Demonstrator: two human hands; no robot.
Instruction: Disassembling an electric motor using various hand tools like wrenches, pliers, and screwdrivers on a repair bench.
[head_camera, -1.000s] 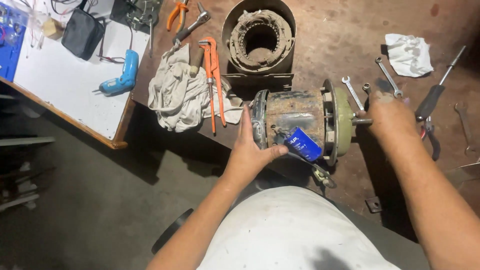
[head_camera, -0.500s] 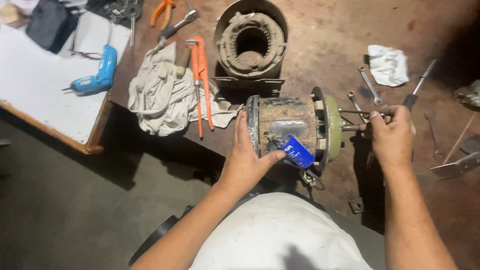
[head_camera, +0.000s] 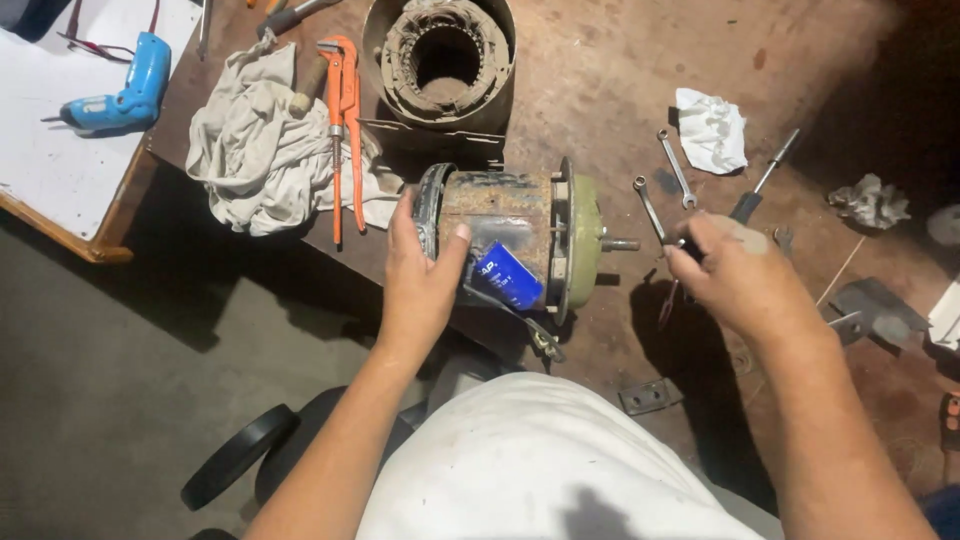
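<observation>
A rusty electric motor (head_camera: 500, 225) with a pale green end flange and a short shaft lies on its side near the front edge of the brown workbench (head_camera: 600, 90). A blue rectangular part (head_camera: 507, 276) hangs on wires at its front. My left hand (head_camera: 420, 275) grips the motor's left end, thumb over the casing. My right hand (head_camera: 725, 270) is to the right of the shaft, fingers pinched around a slim metal tool (head_camera: 668, 300) that looks like a wrench or long bolt.
A wound stator housing (head_camera: 440, 60) stands behind the motor. An orange pipe wrench (head_camera: 343, 120) lies on a crumpled cloth (head_camera: 260, 150). Wrenches (head_camera: 675, 165), a screwdriver (head_camera: 760, 185) and a white rag (head_camera: 712, 128) lie right. A blue glue gun (head_camera: 125, 85) rests on a white table.
My right hand has drawn away from the motor shaft to the right and now pinches a slim tool. My left hand has stayed on the motor. The view shifted.
</observation>
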